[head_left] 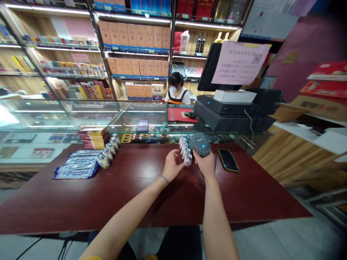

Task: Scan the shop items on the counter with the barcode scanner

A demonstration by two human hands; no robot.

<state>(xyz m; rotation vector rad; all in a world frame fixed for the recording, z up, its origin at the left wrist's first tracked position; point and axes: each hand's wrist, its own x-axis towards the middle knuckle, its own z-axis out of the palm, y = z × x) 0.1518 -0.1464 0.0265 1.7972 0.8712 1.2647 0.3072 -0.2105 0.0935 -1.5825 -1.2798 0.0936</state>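
Observation:
My right hand (pixel 206 163) is wrapped round a grey barcode scanner (pixel 200 144), whose head points down at a row of small bottles (pixel 184 147) on the dark red table (pixel 135 195). My left hand (pixel 171 166) pinches the nearest small bottle (pixel 188 159) of that row between thumb and fingers. A blue band sits on my left wrist.
A second row of small bottles (pixel 110 151), blue packets (pixel 77 167) and a stack of red-yellow packs (pixel 93 137) lie at the table's left. A black phone (pixel 228 159) lies right of my hands. Behind stand a glass counter (pixel 81 115), a till with monitor (pixel 233 108), and a seated person (pixel 177 92).

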